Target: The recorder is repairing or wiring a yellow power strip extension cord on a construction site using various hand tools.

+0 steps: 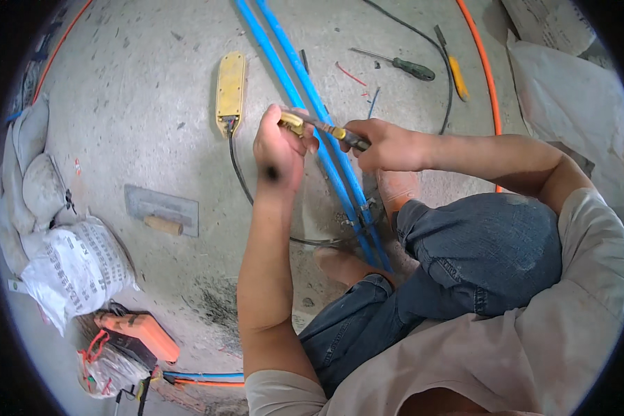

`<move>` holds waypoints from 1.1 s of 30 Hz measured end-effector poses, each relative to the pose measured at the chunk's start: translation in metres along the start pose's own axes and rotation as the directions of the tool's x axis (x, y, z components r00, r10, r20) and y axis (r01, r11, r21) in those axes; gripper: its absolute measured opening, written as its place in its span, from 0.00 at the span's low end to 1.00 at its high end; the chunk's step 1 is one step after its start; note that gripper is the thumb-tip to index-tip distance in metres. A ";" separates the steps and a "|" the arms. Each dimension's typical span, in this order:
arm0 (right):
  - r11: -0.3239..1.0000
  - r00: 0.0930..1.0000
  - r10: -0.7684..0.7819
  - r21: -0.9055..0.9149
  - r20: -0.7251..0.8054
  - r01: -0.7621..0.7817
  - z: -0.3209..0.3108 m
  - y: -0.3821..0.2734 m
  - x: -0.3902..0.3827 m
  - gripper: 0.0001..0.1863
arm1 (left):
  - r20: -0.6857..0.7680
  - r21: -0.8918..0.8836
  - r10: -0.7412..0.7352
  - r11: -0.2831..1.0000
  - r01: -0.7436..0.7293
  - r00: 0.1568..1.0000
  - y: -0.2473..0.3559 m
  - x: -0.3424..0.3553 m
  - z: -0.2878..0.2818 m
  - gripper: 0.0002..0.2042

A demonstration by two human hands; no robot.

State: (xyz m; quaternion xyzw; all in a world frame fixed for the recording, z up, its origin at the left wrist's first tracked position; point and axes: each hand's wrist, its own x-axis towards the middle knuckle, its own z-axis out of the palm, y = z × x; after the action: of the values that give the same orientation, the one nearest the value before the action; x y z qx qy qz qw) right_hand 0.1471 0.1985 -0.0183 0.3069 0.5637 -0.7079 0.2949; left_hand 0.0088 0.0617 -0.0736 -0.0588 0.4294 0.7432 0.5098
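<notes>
White sacks (76, 267) with dark print are lying at the left edge of the concrete floor (152, 139), the nearest one bulging and tilted, with greyer sacks (31, 166) piling behind it. Another pale sack (568, 104) is sitting at the upper right. An orange case (142, 333) is resting at the lower left, just beside a clear bag (107, 371) of small parts.

The person is squatting, both forearms reaching forward over two blue pipes (305, 90) that are running side by side across the floor. The left hand (279, 149) is rising upright from a raised forearm, fingers curling shut around a small brass-coloured piece (292, 123). The right hand (388, 144) is coming in from the right, wrist level, gripping the dark handle of a tool (336, 132) whose shaft is pointing left to meet the brass piece. Both hands are hovering right above the pipes, close together.

A yellow power strip (230, 89) is lying just left of the pipes, its black cord (239, 173) curving down past the left wrist. A trowel (161, 210) is lying flat further left. Two screwdrivers, one green-handled (402, 65) and one yellow-handled (454, 69), are resting well beyond the hands, near an orange conduit (485, 69).
</notes>
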 end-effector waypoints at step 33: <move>0.972 0.976 0.109 0.187 0.188 -0.144 -0.006 -0.017 -0.005 0.17 | -0.023 0.550 0.385 0.775 -0.310 0.923 0.006 -0.003 -0.011 0.15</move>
State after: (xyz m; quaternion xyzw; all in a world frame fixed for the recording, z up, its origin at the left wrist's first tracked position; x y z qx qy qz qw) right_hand 0.1375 0.2075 -0.0053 0.3066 0.4407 -0.7649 0.3559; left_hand 0.0012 0.0510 -0.0753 0.1168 0.6563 0.6686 0.3296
